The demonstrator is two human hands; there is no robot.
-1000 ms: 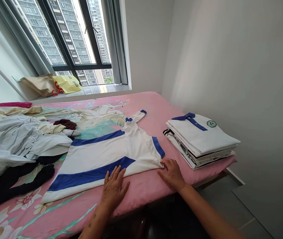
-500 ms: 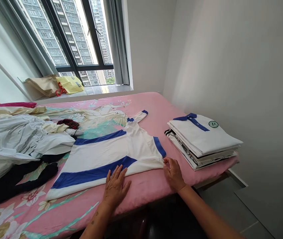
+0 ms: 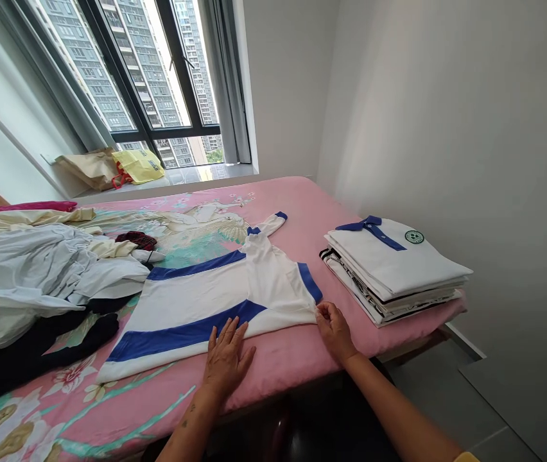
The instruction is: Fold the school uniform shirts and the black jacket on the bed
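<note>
A white polo shirt [image 3: 196,295] with blue bands and blue-edged sleeves lies spread on the bed, its collar toward the back and its hem toward the left. My left hand [image 3: 228,359] rests flat on its near edge, fingers stretched over the blue band. At the near sleeve's lower corner, my right hand [image 3: 335,330] pinches the fabric between thumb and fingers. To the right of that hand stands a stack of folded shirts [image 3: 393,263], topped by one with a blue collar and a round green badge.
The bed [image 3: 293,372] has a pink floral sheet. A heap of rumpled clothes [image 3: 37,269], white, cream and black, covers its left side. A brown paper bag [image 3: 88,170] and a yellow bag [image 3: 138,165] lie on the window sill. A wall [image 3: 447,128] rises on the right.
The view has shifted slightly. Both hands keep almost the same places on the shirt, and the shirt lies as before.
</note>
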